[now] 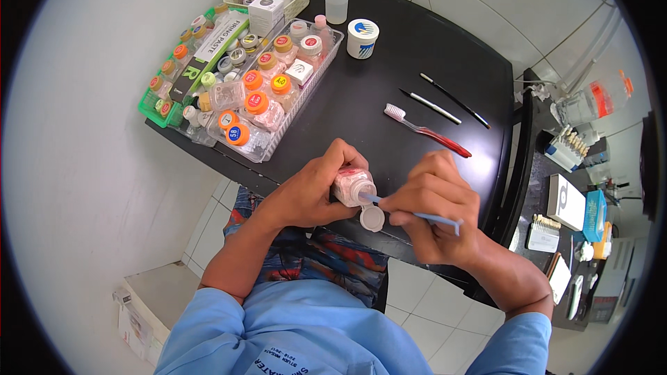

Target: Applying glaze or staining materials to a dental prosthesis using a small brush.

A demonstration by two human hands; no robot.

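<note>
Blue shirt (313,319): lying nearest the camera, filling six o'clock.

Left hand (310,191): fingers are encircling a clear jar (347,185) of pinkish powder, taken as dial centre, by the near edge of the desk (375,83). Its mouth is facing four o'clock, apparently to meet the tool.

Flip cap (372,219): hanging open at five o'clock, leaving the mouth free.

Right hand (442,201): fingers are pinching a slim blue tool (435,219), its tip entering the mouth.

Toothbrush (441,140), white stick (436,109), black stick (455,101): lying toward two o'clock, probably for easy right-hand reach.

White tub (362,40), dropper bottle (337,5): standing at twelve, seemingly out of the way.

Clear basket (300,101): holding capped jars at eleven, presumably keeping them grouped.

Green basket (148,112): sitting behind, at ten.
</note>
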